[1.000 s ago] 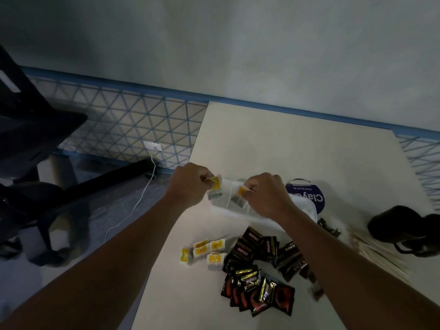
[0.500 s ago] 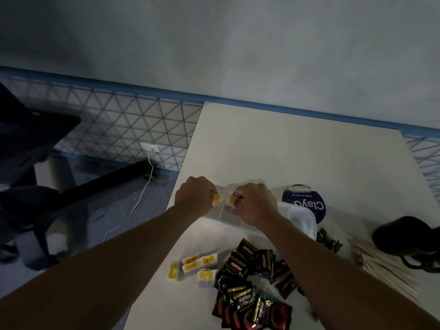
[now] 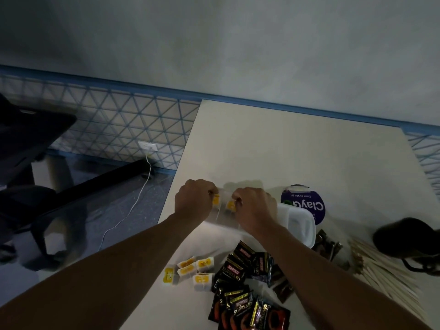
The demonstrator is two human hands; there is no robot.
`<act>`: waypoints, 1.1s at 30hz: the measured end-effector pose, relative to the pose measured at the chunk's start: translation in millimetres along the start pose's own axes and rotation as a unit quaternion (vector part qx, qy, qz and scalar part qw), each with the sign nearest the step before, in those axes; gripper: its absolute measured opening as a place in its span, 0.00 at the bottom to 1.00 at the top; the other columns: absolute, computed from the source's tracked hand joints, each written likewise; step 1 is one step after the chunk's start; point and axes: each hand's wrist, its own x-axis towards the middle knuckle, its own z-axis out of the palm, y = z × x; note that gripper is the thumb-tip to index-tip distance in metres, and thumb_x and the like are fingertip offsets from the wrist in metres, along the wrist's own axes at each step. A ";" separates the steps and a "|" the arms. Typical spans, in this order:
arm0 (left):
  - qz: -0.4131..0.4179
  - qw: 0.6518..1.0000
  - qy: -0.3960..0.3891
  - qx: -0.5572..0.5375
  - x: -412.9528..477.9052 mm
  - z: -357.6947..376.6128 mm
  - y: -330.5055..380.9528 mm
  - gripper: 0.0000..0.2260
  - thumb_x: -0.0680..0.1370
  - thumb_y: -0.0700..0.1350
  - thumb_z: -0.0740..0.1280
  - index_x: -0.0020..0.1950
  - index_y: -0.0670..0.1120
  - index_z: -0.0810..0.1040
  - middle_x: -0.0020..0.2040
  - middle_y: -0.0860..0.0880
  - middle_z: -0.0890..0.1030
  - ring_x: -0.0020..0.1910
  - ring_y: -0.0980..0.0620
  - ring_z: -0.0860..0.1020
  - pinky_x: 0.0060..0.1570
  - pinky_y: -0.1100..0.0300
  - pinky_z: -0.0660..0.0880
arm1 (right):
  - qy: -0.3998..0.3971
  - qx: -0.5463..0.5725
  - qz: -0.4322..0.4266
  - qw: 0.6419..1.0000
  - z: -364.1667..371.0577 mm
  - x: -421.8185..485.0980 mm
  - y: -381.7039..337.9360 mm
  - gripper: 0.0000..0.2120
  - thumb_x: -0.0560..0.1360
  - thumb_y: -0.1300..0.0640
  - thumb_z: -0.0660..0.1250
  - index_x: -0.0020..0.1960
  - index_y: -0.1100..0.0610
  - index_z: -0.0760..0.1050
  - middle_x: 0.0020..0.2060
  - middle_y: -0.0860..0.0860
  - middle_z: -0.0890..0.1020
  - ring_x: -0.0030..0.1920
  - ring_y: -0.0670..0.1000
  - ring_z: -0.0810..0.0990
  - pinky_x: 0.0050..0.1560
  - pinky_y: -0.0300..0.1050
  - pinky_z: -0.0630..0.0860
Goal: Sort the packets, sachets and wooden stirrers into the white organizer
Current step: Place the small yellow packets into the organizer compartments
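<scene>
My left hand (image 3: 194, 198) and my right hand (image 3: 254, 208) are both closed, each pinching a yellow-tagged tea bag (image 3: 216, 200) over the left end of the white organizer (image 3: 301, 225). The two tea bags hang close together between my fists. Several more yellow-tagged tea bags (image 3: 192, 270) lie loose on the table near its left edge. A pile of black Kopiko sachets (image 3: 240, 289) lies beside them. Wooden stirrers (image 3: 385, 270) spread out at the right. The organizer's left part is hidden behind my hands.
A round purple-labelled tub (image 3: 303, 206) stands behind the organizer. A dark object (image 3: 407, 239) rests at the right edge over the stirrers. The beige table (image 3: 273, 144) ends close to my left arm; beyond it are the floor, a white cable (image 3: 133, 208) and a black chair (image 3: 28, 139).
Both hands have drawn closer together and lowered slightly toward the organizer, still holding the tea bags. The view has tilted up a little.
</scene>
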 end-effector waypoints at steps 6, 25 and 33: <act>0.011 0.999 0.011 -0.040 -4.1 -5.4 -3.0 0.10 0.76 0.43 0.67 0.51 0.55 0.85 0.48 0.52 0.85 0.47 0.48 0.83 0.47 0.51 0.81 | 0.005 0.008 -0.005 1.000 3.0 -5.0 0.0 0.11 0.74 0.58 0.67 0.54 0.51 0.82 0.49 0.49 0.84 0.47 0.55 0.81 0.48 0.47 0.77; -0.054 0.988 -0.100 -0.101 -74.9 -60.0 -48.1 0.09 0.74 0.48 0.73 0.53 0.48 0.84 0.49 0.49 0.84 0.49 0.52 0.81 0.46 0.64 0.72 | 0.047 0.073 -0.002 0.996 7.6 -55.0 -18.0 0.09 0.72 0.54 0.67 0.50 0.49 0.84 0.46 0.47 0.86 0.48 0.53 0.83 0.47 0.48 0.80; -0.091 0.972 -0.212 -0.038 -110.7 -52.4 -81.1 0.19 0.72 0.54 0.75 0.58 0.46 0.81 0.57 0.45 0.82 0.55 0.47 0.80 0.48 0.61 0.71 | -0.110 0.092 -0.018 0.989 31.5 -86.7 -35.8 0.12 0.72 0.53 0.70 0.55 0.49 0.84 0.51 0.47 0.86 0.52 0.51 0.83 0.55 0.50 0.80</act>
